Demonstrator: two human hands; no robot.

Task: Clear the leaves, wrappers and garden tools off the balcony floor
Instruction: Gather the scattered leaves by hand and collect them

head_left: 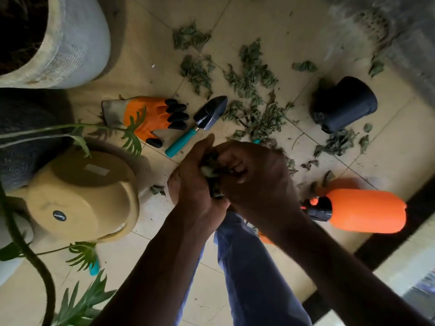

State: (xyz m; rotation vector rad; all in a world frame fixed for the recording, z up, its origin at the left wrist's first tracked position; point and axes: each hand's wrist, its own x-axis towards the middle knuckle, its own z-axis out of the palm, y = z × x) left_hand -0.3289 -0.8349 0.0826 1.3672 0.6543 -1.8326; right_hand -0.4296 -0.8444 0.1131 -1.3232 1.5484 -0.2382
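Observation:
My left hand (194,175) and my right hand (253,175) are cupped together above the tiled floor, holding a bunch of dry leaves (213,171) between them. More dry green leaves (254,95) lie scattered across the tiles beyond my hands. A small trowel (197,124) with a teal handle and dark blade lies just past my left hand. An orange garden glove (150,117) with black fingertips lies to its left. An orange spray bottle (362,209) lies on its side at the right.
A black plastic pot (344,104) lies tipped over at the right. A beige pot (82,196) lies overturned at the left, beside a large grey planter (70,43) and green plant fronds (82,297). A teal item (94,269) peeks out under the fronds.

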